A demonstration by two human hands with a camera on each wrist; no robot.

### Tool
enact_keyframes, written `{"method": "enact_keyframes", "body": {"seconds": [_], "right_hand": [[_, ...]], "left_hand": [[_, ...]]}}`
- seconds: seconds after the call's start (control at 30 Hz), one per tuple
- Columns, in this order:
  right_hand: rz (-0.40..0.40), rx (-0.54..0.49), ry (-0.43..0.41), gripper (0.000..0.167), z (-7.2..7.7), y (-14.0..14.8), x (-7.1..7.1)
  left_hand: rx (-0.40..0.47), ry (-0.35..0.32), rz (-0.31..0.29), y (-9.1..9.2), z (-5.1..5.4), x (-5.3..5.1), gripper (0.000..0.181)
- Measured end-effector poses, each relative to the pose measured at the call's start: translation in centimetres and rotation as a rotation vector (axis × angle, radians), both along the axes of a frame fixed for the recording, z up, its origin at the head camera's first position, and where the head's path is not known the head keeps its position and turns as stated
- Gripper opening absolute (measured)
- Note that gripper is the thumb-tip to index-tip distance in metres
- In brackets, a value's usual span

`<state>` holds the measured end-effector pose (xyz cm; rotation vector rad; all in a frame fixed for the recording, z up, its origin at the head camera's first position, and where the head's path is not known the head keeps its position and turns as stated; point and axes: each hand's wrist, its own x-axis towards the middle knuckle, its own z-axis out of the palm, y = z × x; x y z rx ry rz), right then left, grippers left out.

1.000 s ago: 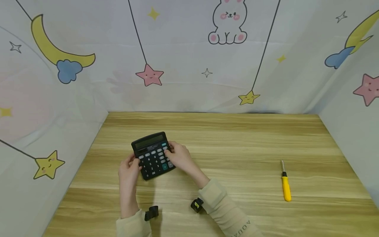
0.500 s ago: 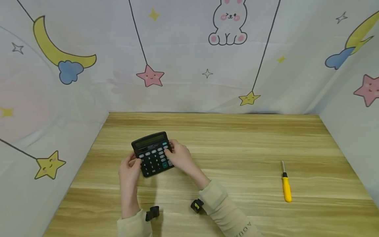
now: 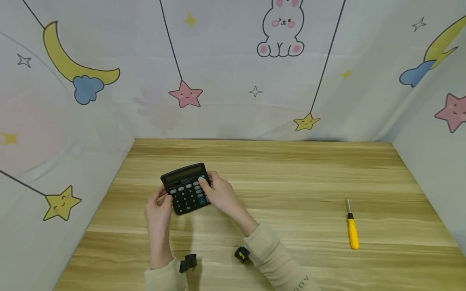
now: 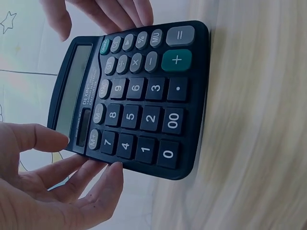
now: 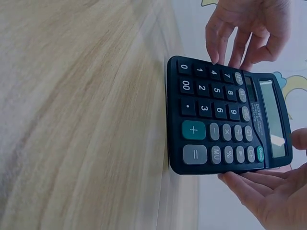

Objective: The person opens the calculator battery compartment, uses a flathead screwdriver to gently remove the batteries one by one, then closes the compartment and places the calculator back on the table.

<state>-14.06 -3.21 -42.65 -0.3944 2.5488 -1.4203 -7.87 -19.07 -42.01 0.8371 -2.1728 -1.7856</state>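
Two pale sleeves reach in from the near edge, the left cuff (image 3: 165, 277) and the longer right sleeve (image 3: 280, 258), which bears dark lettering. On the inner side of each sits a small black device, the left one (image 3: 188, 263) and the right one (image 3: 242, 254). Well off to the right, a screwdriver (image 3: 352, 230) lies on the wood-grain table (image 3: 276, 178), its yellow handle toward the near edge and its metal shaft pointing away. Farther in, the left hand (image 3: 159, 208) grips the left edge of a black calculator (image 3: 185, 192) between thumb and fingers. The right hand (image 3: 220, 193) holds the opposite edge, its fingers at the side and behind, its thumb in front of the face near the top right keys; whether that thumb touches a key cannot be told. The calculator is tilted between the hands, left of the table's middle, its keys toward the person and its display (image 5: 272, 112) at the far, upper end. Whether its lower edge meets the wood is unclear. Behind the table hangs a white cloth (image 3: 225, 60) printed with a pink star (image 3: 187, 95), a rabbit (image 3: 281, 32) and a yellow moon (image 3: 73, 66).
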Motion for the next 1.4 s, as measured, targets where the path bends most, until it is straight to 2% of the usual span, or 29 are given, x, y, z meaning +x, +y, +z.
{"method": "enact_keyframes", "body": {"seconds": [0.2,0.7,0.97,1.4], "right_hand": [[0.03,-0.02,-0.018,0.068,-0.07,0.03,0.03],[0.022,-0.079,-0.039,0.072,0.1,0.08,0.14],[-0.005,-0.134,-0.011,0.067,-0.23,0.12,-0.1],[-0.027,-0.148,0.019,0.059,0.07,0.03,0.09]], "left_hand": [[0.015,-0.01,0.0,-0.08,0.26,0.23,0.053],[0.009,0.003,0.003,-0.19,0.41,0.13,0.051],[0.087,0.107,0.015,0.03,0.48,-0.01,0.069],[0.084,0.155,0.067,0.29,0.62,-0.13,0.063]]}}
